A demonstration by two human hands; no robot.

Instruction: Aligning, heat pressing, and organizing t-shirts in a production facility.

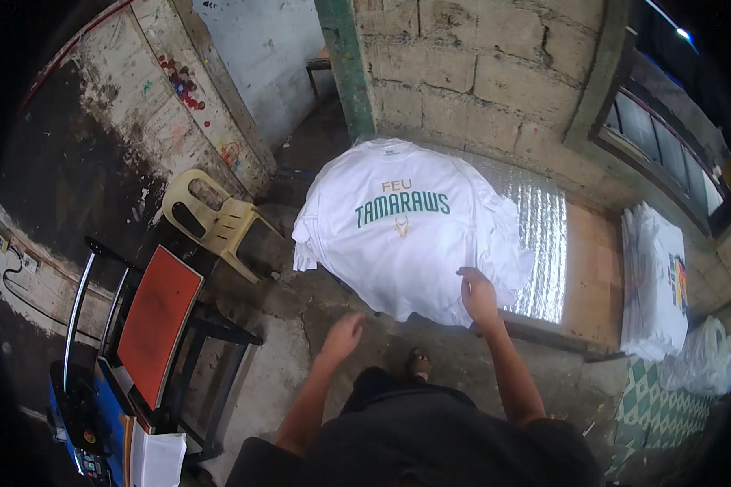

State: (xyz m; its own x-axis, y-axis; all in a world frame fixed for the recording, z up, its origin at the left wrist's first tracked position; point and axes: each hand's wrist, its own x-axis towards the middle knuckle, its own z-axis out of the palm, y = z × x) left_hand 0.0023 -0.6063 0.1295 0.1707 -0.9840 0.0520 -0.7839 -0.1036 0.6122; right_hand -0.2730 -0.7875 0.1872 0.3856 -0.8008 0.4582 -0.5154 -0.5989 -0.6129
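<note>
In front of me a white T-shirt (414,256) with green and gold print on its chest lies spread on top of a pile of white shirts, collar away from me. My right hand (479,299) is over the shirt's lower right part, near the hem, with fingers loosely bent and nothing visible in them. Whether it touches the cloth I cannot tell. My left hand (343,337) hovers off the near left side of the shirt, above the floor, fingers slightly curled and empty.
The pile lies on a low table with silvery foil sheeting (544,252). Another stack of white shirts (654,280) stands on its right, beside a clear plastic bag (702,357). At left are a beige plastic chair (211,215) and a heat press with a red pad (161,325). A block wall (471,73) rises behind.
</note>
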